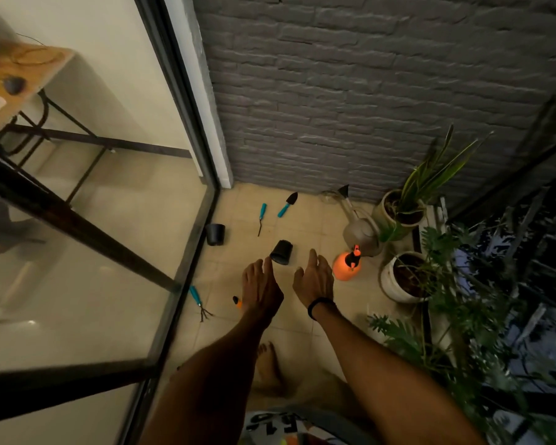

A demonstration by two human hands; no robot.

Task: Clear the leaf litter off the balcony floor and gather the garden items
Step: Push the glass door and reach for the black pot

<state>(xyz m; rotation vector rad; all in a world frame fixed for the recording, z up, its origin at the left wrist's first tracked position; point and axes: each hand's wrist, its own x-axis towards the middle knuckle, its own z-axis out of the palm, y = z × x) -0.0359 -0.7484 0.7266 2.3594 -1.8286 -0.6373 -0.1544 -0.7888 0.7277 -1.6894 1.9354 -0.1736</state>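
Tiled balcony floor (308, 220), dim | left hand (260, 285) and right hand (315, 281) both empty, fingers loosely spread | tipped black pot (281, 252) just beyond the hands, between them | I judge it light thin plastic, probably flexible; I'd pinch its rim | orange sprayer (345, 268) just right of right hand

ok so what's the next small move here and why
Probably reach down and grip the black pot: it lies tipped on its side just beyond the left hand and right hand, both open and holding nothing.
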